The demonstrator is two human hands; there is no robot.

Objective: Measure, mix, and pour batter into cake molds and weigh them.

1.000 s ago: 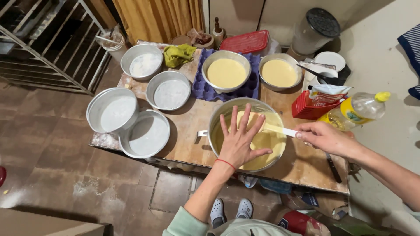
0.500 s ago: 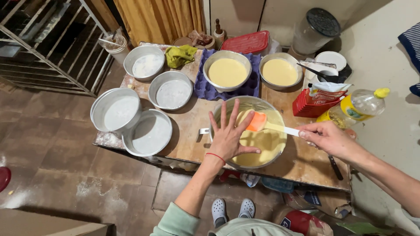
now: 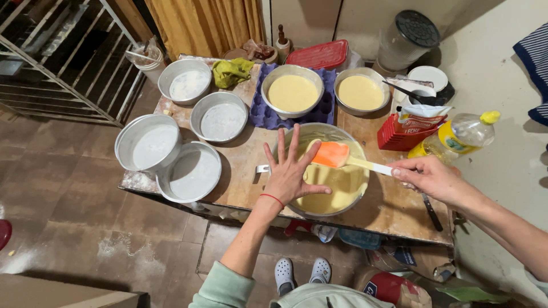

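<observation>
On the wooden table (image 3: 394,208), seen from the head camera, the left hand (image 3: 290,174) lies flat with fingers spread over the near rim of the metal bowl (image 3: 328,171) of yellow batter, hiding that edge; its grip holds nothing. The right hand (image 3: 429,175) is closed around the white handle of the spatula (image 3: 348,158), covering its end. The spatula lies nearly level, orange blade pointing left above the batter.

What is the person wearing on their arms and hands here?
Both hands are bare, with no gloves or rings visible. The left hand has a thin red string bracelet at the wrist and a pale green sleeve pushed up the arm. The right hand and forearm are uncovered.
</observation>
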